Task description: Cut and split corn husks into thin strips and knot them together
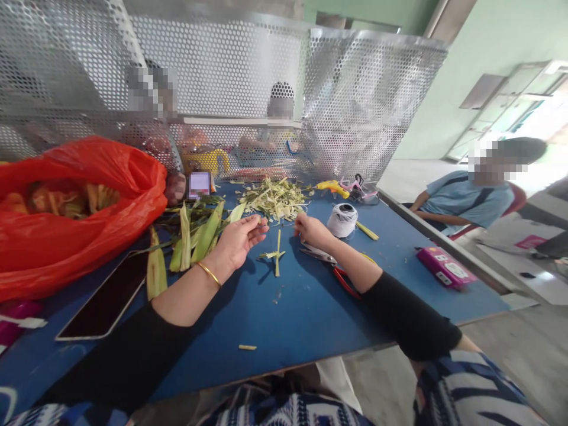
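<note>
Over the blue table, my left hand [242, 239] is turned partly palm up, thumb against fingers; whatever it pinches is too small to make out. My right hand [310, 229] is closed, its fingertips pressed together, and anything between them is hidden. Between and below the hands lies a small cross of pale leaf strips [278, 254]. Beyond them is a heap of shredded leaf pieces [277, 198]. A spool of white thread [342, 220] stands right of my right hand. Scissors with red handles [346, 281] lie partly under my right forearm.
Green husk leaves [206, 234], a phone [106, 296] and a large red plastic bag [84, 236] are at left. A purple box [445, 267] lies at right. Behind stands a perforated metal screen [222, 65], with people beyond it. Another person [465, 195] sits at right.
</note>
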`<state>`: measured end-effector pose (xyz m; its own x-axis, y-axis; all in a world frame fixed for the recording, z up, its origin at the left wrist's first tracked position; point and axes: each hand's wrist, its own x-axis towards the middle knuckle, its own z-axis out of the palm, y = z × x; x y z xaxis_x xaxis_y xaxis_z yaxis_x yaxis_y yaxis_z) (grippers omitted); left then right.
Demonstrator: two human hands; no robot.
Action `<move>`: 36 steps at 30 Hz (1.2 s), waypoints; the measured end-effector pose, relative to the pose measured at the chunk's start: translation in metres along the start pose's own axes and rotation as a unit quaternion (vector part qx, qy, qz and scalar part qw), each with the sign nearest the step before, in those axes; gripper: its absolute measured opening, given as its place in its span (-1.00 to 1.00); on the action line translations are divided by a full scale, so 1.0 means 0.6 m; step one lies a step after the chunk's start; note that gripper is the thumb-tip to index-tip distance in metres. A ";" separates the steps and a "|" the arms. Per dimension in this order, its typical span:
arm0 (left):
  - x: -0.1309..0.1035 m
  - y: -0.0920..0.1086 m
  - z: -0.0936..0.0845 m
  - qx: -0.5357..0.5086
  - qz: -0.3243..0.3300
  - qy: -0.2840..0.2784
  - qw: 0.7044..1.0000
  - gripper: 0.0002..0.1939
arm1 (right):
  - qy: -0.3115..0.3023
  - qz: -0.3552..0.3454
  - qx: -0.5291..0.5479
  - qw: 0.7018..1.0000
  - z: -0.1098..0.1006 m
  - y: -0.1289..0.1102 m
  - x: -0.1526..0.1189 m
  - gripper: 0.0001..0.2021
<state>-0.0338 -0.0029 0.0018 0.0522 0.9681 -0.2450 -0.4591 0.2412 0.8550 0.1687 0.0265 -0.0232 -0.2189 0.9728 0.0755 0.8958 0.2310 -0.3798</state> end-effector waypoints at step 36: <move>-0.013 0.012 0.002 0.071 -0.144 -0.122 0.979 -0.83 | 0.178 -0.284 -0.054 0.941 -0.031 -0.063 -0.099 -0.72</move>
<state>-0.0361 -0.0088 0.0104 0.3803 0.8417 -0.3832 -0.2674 0.4967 0.8257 0.1551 -0.0395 0.0038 -0.5480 0.6307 0.5496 0.7111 0.6972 -0.0910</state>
